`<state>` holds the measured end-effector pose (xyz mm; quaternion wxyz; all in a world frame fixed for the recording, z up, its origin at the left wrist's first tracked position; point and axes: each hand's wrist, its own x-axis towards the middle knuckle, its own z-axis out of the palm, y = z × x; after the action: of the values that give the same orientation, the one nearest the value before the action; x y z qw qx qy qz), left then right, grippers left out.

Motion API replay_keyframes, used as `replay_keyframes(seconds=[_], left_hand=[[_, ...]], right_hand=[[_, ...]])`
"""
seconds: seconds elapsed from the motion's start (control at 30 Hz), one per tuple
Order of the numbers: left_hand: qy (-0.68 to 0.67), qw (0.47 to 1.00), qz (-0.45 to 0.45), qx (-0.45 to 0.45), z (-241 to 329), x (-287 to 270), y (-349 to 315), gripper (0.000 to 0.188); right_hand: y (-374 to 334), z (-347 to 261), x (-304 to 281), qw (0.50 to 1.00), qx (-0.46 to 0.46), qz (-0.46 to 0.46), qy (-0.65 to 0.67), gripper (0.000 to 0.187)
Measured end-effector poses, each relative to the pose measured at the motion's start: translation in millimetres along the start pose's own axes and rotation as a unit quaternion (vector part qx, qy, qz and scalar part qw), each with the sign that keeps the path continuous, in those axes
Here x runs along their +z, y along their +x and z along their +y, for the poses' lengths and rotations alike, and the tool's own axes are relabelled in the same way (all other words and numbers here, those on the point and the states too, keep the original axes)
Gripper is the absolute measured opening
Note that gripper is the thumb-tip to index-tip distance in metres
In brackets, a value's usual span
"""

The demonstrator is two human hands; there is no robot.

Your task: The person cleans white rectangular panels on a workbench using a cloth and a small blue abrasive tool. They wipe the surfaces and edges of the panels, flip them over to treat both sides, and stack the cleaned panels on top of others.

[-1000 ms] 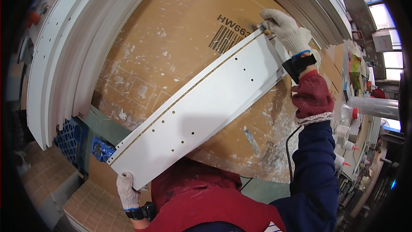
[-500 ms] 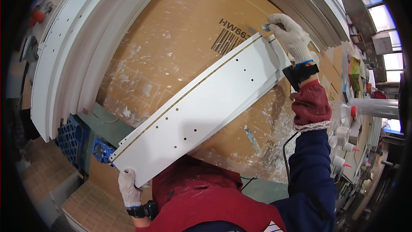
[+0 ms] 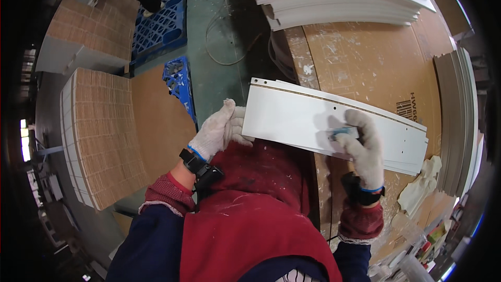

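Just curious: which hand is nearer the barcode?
The right hand: it is over the drilled white panel, below and left of the barcode. The left hand is farther left, by the panel's left end.

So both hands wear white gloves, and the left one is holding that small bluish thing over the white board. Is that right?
Not quite: the head view shows the right hand, not the left hand, holding the small bluish thing over the white board.
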<state>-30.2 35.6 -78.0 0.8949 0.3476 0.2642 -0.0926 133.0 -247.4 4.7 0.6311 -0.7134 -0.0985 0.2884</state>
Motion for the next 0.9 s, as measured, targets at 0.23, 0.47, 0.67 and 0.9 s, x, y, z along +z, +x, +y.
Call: replay_keyframes(seconds=[0.23,0.47,0.67,0.9], left_hand=[[0.025,0.998,-0.062,0.018,-4,-14,-9,0.059],[0.19,0.979,-0.024,0.067,21,-10,24,0.037],[0.229,0.968,-0.076,0.072,31,-9,36,0.034],[0.244,0.964,-0.075,0.072,38,-5,34,0.034]], right_hand=[[15,-30,88,0.948,-0.16,-0.116,-0.248,0.034],[-22,18,126,0.921,-0.199,-0.123,-0.313,0.033],[-33,28,162,0.863,-0.294,-0.039,-0.409,0.037],[-33,33,186,0.798,-0.273,-0.092,-0.529,0.032]])
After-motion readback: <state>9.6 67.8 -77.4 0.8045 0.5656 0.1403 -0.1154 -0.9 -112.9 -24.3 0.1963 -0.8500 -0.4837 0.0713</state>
